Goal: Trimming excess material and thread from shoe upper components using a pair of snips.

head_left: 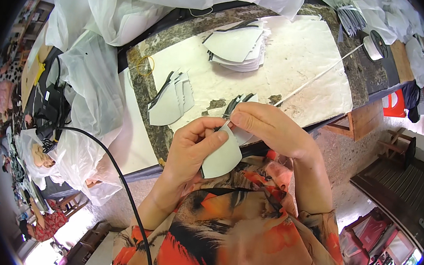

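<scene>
My left hand (pixel 189 143) grips a white fan-shaped flat piece (pixel 222 158) with a dark backing edge, thumb on its face. At the piece's narrow top end, the fingers of my right hand (pixel 274 127) are pinched together, close to my left fingertips. Whatever lies between the right fingertips is too small to make out. Just behind my hands, more pieces with black strips (pixel 239 99) lie partly hidden. A fanned pile of similar pieces (pixel 172 104) rests to the left, and a thicker stack (pixel 236 47) farther back.
A worn white sheet (pixel 308 45) covers the board on the table. White narrow tape (pixel 316 77) runs across it from a spool (pixel 376 45) at the right. Plastic bags (pixel 94 83) crowd the left and far sides. A black cable (pixel 115 162) hangs at my left.
</scene>
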`<state>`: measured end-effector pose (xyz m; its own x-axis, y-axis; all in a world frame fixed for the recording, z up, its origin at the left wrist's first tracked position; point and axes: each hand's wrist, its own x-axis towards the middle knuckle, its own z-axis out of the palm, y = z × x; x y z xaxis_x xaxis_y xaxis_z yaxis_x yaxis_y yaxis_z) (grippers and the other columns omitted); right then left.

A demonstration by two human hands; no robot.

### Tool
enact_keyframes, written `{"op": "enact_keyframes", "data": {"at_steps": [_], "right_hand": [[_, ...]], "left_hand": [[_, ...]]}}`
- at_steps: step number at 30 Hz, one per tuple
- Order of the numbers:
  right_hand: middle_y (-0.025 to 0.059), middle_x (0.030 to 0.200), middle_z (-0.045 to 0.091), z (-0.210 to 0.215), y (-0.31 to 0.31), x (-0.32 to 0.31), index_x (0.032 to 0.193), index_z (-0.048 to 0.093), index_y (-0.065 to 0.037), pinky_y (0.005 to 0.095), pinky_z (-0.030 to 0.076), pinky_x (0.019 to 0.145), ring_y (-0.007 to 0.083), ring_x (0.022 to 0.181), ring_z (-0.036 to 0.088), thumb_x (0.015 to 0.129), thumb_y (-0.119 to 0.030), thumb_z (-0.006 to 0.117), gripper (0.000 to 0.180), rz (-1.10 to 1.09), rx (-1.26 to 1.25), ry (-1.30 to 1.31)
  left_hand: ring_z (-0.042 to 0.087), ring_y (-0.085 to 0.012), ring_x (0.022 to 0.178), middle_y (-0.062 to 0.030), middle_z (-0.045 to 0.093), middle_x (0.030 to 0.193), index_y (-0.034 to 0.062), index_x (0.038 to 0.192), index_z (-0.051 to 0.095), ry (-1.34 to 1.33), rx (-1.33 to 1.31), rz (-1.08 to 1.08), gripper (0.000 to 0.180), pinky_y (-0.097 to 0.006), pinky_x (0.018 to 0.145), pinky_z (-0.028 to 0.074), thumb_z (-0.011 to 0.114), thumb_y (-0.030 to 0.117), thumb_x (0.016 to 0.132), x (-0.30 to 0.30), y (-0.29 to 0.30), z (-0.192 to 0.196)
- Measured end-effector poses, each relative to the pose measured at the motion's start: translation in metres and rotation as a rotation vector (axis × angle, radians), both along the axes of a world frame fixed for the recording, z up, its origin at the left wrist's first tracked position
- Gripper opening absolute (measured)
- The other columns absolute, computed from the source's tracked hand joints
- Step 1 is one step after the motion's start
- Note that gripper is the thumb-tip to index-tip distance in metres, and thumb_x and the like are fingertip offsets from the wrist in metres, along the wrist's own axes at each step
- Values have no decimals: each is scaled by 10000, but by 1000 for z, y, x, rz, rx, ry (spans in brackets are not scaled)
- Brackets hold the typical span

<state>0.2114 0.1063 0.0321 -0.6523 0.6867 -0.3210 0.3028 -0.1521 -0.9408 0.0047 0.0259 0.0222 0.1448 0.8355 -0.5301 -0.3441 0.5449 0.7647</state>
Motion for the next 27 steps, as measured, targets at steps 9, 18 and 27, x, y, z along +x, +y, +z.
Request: {"op": "enact_keyframes", "data": {"at_steps": [9, 18, 27], "right_hand": [[-35, 865, 567, 12, 6, 15, 1027, 686, -19, 244, 432, 740, 85, 829, 512, 1073, -374, 516, 396, -273, -140, -14], [71, 907, 633, 9, -15, 16, 1060, 694, -83, 351, 512, 738, 209, 810, 631, 925, -276, 729, 238, -80, 396, -122], [37, 817, 585, 6, -42, -5, 950, 650, -124, 383, 525, 646, 264, 763, 621, 775, -112, 767, 211, 119, 782, -110]], "left_hand": [[590, -31, 729, 32, 677, 863, 41, 1241, 706, 323, 222, -46, 264, -192, 654, 484, 706, 86, 981, -36, 5, -3], [605, -209, 972, -85, 661, 1070, 57, 1277, 700, 1116, 802, -90, 372, -316, 881, 472, 753, 158, 924, -55, 34, 23], [594, -35, 849, 12, 666, 973, 8, 1147, 694, 73, -10, -316, 236, -191, 746, 475, 750, 128, 952, -15, 26, 11]]}}
